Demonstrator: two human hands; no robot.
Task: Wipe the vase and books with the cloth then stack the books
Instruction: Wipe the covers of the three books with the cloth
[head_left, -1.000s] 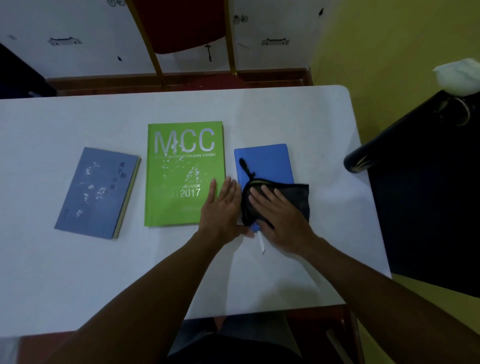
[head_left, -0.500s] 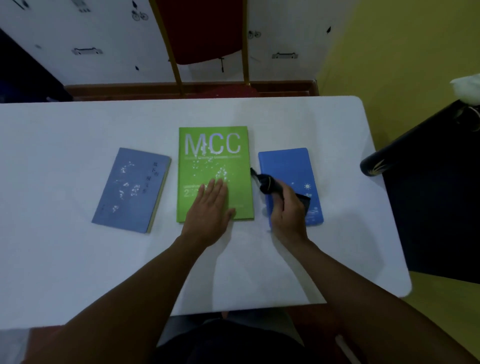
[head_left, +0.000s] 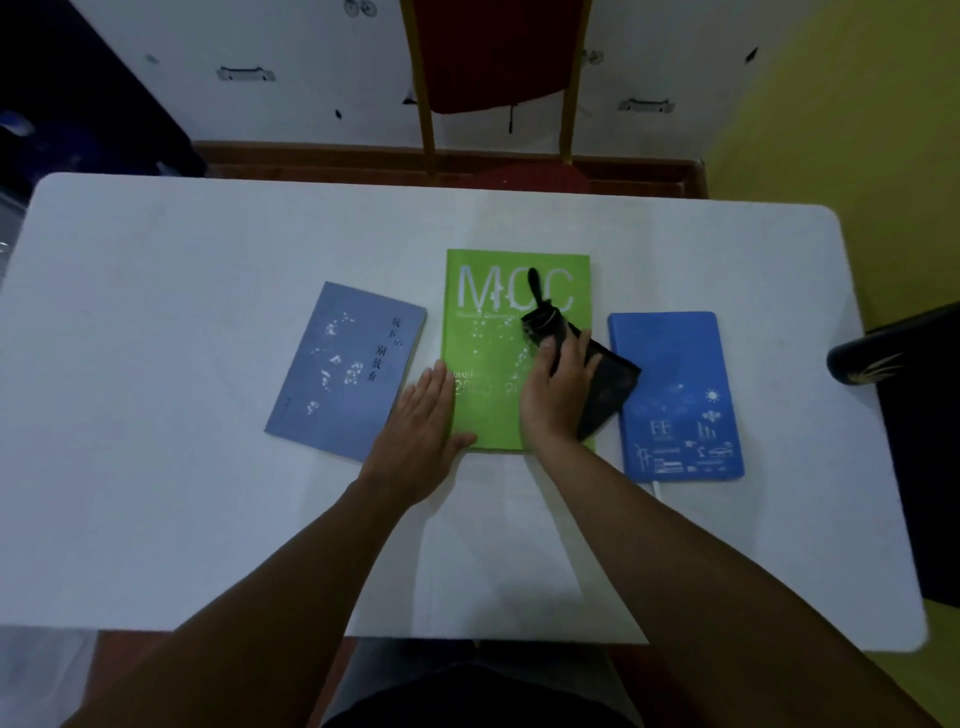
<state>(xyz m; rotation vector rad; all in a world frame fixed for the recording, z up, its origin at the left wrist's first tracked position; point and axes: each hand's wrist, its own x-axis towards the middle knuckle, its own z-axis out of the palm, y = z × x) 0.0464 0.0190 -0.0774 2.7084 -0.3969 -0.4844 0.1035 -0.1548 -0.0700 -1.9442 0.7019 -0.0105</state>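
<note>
Cloth (head_left: 597, 376), black and crumpled, on green book (head_left: 498, 332).

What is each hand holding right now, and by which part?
The right hand grips the dark cloth around its middle, over the green book. The left hand holds nothing, lying flat at that book's edge.

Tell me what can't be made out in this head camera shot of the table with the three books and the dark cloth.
- Green MCC book: part of its cover lettering hidden by the black cloth and right hand.
- Pale blue paperback: near corner covered by the left hand.
- Bright blue notebook: small white text too fine to read.
- Vase: none identifiable in this view.
- Red chair: top cut off by the frame edge.
</note>
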